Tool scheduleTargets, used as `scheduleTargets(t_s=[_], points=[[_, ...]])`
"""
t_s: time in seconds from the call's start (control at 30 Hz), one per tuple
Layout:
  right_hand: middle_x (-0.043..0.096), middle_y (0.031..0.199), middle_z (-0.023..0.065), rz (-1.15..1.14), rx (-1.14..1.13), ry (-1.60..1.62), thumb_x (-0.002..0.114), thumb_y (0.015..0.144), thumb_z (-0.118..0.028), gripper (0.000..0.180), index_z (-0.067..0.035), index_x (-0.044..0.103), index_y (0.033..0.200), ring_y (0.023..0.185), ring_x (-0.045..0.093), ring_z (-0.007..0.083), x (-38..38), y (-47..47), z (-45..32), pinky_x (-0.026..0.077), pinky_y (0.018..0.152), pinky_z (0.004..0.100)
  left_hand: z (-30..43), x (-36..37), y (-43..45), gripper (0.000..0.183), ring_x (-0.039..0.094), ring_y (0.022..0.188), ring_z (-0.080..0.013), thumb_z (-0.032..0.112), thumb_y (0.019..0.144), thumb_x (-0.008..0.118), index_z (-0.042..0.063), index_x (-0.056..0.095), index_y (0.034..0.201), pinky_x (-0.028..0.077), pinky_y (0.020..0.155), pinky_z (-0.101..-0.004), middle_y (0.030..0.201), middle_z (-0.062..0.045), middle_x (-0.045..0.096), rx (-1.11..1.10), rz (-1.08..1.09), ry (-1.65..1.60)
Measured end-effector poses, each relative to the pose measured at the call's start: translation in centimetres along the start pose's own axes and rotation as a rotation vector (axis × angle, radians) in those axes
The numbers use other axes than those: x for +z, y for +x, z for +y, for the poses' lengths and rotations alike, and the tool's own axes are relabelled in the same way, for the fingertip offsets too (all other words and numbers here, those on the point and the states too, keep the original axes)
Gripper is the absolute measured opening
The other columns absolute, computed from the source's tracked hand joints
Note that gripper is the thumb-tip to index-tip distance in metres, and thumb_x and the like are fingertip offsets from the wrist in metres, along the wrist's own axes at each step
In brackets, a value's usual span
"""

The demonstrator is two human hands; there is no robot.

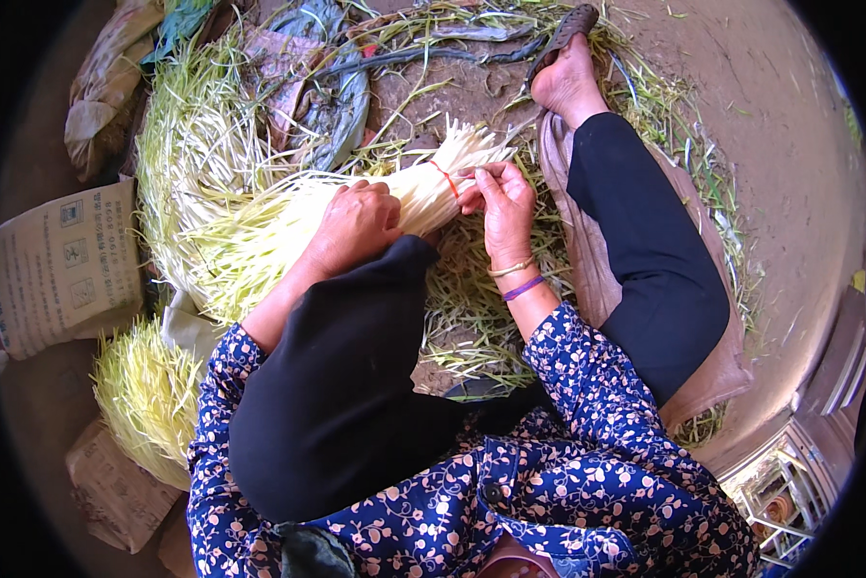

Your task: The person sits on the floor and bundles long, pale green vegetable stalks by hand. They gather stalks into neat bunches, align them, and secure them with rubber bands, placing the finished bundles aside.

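A thick bundle of blanched chives (415, 191) lies across my raised knee, its pale cut ends to the upper right and its yellow-green leaves spreading to the left. A thin red band (443, 175) goes around it near the pale ends. My left hand (359, 220) lies over the bundle's middle and grips it; its fingertips are partly hidden. Thumb and fingers of my right hand (501, 199) pinch together at the band's near side, on the bundle's edge. The exact hold on the band is partly covered by the fingers.
A large heap of loose chives (194, 159) curves along the left. Below it stand another yellow chive bunch (147, 394) and a printed sack (68, 267). Leaf scraps (483, 318) litter the ground between my legs. A white rack (783, 498) stands at the lower right.
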State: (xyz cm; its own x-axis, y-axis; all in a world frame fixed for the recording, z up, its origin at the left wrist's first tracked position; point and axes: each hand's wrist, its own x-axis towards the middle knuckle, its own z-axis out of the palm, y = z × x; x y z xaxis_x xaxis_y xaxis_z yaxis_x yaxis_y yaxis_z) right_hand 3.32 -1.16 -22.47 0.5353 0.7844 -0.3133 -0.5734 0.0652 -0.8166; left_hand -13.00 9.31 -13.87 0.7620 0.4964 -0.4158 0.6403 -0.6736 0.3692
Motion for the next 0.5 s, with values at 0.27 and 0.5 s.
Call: scheduleTargets(t_s=[0.27,0.5], points=[[0.066,0.086,0.0119,-0.022,0.018,0.030,0.052,0.092,-0.007,0.007,0.000,0.052,0.091,0.059,0.063,0.0125,0.7,0.0,-0.9,0.049,0.049,0.0207,-0.3,-0.2,-0.4,0.023,0.056,0.088,-0.0263,0.030,0.070,0.069,0.009,0.060,0.068,0.041,0.078,-0.0397,0.079,-0.008,0.059,0.031,-0.035,0.152],[0.065,0.085,0.0097,-0.089,0.038,0.049,0.051,0.092,-0.005,0.004,-0.001,0.051,0.091,0.061,0.062,0.0123,2.1,0.9,-1.0,0.048,0.052,0.0214,2.3,1.1,4.6,0.076,0.056,0.107,-0.0332,0.039,0.066,0.078,0.006,0.045,0.127,0.044,0.092,-0.0420,0.117,-0.015,0.058,-0.039,0.279,-0.084]])
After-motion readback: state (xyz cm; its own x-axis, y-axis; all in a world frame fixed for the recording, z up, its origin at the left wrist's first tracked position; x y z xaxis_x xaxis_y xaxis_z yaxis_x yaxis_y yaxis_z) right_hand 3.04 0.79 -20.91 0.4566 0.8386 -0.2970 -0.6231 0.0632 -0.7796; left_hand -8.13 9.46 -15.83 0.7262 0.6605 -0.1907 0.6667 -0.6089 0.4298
